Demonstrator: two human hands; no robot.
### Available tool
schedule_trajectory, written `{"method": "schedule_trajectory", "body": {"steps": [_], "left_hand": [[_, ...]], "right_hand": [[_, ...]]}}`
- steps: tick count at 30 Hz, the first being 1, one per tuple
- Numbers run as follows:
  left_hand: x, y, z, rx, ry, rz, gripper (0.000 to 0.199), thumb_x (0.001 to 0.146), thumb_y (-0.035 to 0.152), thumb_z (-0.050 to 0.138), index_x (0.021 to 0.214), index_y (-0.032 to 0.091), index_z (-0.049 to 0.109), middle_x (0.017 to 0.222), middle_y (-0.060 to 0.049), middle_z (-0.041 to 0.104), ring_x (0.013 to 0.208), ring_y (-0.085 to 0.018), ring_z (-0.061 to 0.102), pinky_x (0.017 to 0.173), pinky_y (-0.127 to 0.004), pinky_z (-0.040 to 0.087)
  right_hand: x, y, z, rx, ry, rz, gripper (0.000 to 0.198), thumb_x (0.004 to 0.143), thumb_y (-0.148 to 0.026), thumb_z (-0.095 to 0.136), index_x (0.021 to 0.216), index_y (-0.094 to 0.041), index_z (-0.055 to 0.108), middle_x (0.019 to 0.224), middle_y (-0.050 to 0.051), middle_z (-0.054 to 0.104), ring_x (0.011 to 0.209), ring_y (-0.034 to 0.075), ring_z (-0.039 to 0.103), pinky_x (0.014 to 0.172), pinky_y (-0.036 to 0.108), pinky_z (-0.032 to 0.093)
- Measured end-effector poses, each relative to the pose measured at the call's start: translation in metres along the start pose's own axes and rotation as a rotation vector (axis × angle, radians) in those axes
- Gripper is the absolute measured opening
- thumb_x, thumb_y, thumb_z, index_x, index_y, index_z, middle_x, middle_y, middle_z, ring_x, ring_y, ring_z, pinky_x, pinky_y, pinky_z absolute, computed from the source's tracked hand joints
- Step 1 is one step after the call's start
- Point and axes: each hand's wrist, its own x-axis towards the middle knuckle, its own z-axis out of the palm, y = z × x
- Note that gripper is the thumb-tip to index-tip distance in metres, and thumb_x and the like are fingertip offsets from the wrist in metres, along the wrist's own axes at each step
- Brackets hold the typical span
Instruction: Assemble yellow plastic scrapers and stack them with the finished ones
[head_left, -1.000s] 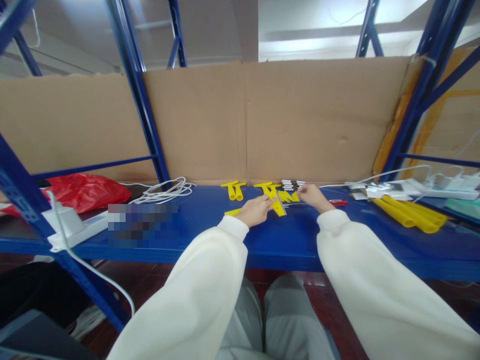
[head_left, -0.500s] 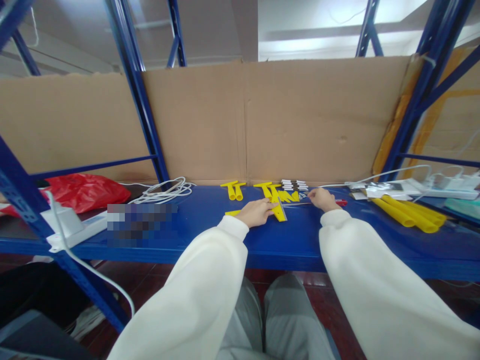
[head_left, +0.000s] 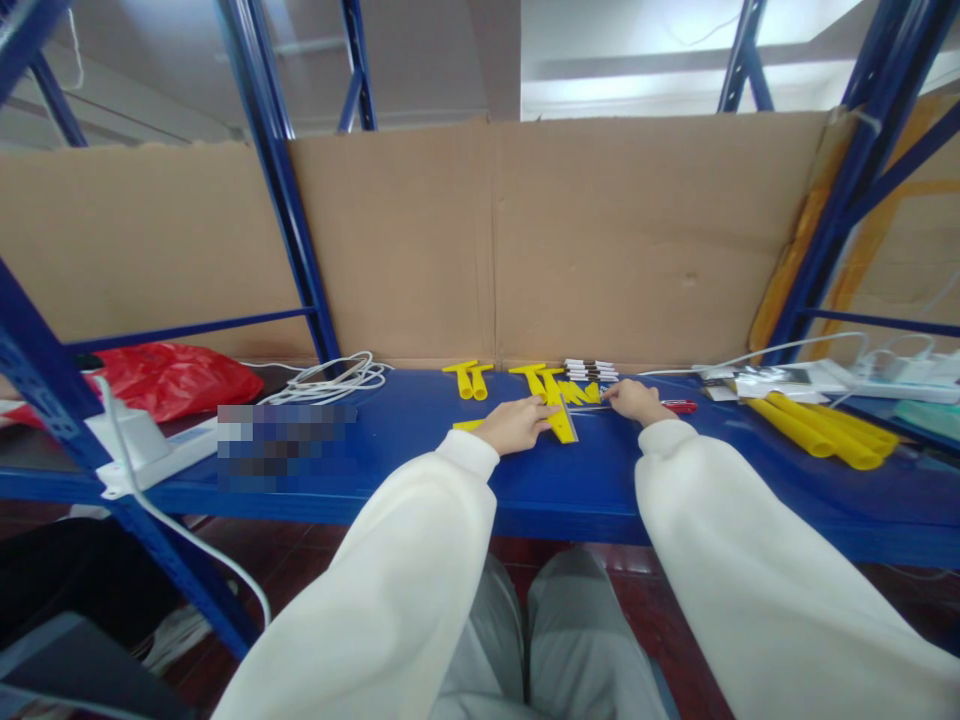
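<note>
My left hand (head_left: 515,425) is closed on a yellow scraper (head_left: 561,428), whose head with a metal edge strip points right and whose handle passes under the palm. My right hand (head_left: 634,401) has its fingertips pinched together at a small patch of tiny metal pieces (head_left: 604,391); whatever is between them is too small to make out. A screwdriver with a red handle (head_left: 681,407) lies beneath the right hand, its thin shaft reaching left towards the scraper. Just behind the hands are small yellow plastic pieces (head_left: 576,392) and a stack of white-and-black pieces (head_left: 590,370).
More yellow T-shaped scrapers (head_left: 478,382) lie at the back of the blue shelf (head_left: 420,465). Yellow tubes (head_left: 821,428) lie at right. Coiled white cable (head_left: 330,380), a power strip (head_left: 176,450) and a red bag (head_left: 176,380) are at left. Cardboard (head_left: 600,240) walls the back.
My right hand has shifted slightly left, its fingertips now at the tiny metal pieces, and more of the red screwdriver handle shows. My left hand stays on the scraper.
</note>
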Motion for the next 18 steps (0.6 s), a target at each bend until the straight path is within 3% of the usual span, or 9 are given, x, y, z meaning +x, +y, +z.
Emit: {"method": "schedule_trajectory", "body": {"steps": [10,18], "left_hand": [[0.0,0.001,0.001,0.006,-0.001,0.053,0.044,0.098,0.027,0.044,0.14,0.026,0.055,0.138,-0.008,0.06,0.121,-0.022,0.061,0.098,-0.031,0.049],[0.001,0.007,0.001,0.058,-0.013,0.109,0.044,0.099,0.027,0.041,0.141,0.023,0.053,0.137,-0.01,0.059,0.123,-0.023,0.059,0.096,-0.031,0.049]], "right_hand": [[0.005,-0.003,0.002,-0.006,0.047,-0.019,0.026,0.082,-0.021,0.054,0.091,-0.025,0.078,0.109,0.01,0.074,0.112,0.03,0.063,0.097,0.049,0.044],[0.019,-0.004,0.01,0.06,0.053,0.136,0.03,0.074,-0.027,0.065,0.101,-0.019,0.075,0.112,0.017,0.07,0.116,0.036,0.06,0.096,0.055,0.045]]}}
